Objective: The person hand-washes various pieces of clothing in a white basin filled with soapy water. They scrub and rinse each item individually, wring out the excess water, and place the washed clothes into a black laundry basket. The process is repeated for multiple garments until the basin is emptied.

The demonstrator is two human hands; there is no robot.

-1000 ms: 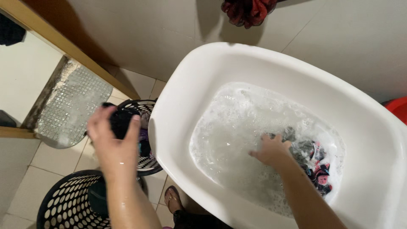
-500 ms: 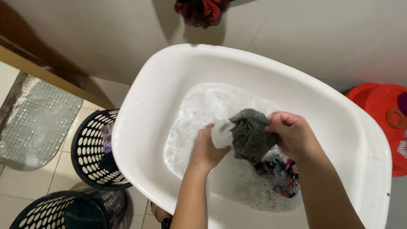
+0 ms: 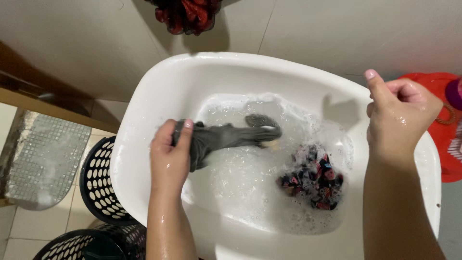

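Left hand (image 3: 169, 156) has a closed grip on one end of a grey cloth (image 3: 221, 137), stretched over the soapy water in the white tub (image 3: 159, 91). Right hand (image 3: 397, 115) is raised over the rim, loosely curled and empty. This looks like mid-wash; next the cloth likely needs both hands. No labels or packages show.

Black perforated baskets (image 3: 98, 180), grey mat (image 3: 43, 154), red tub (image 3: 445, 139), dark red cloth (image 3: 187, 14)

White tub (image 3: 163, 91), foamy water. Grey cloth (image 3: 221, 137). Pink-red-black patterned garment (image 3: 313, 180) at 4 o'clock. Black perforated baskets (image 3: 98, 178) at 8. Red bucket (image 3: 445, 139) at 3. Red-black cloth (image 3: 185, 14) at 12.
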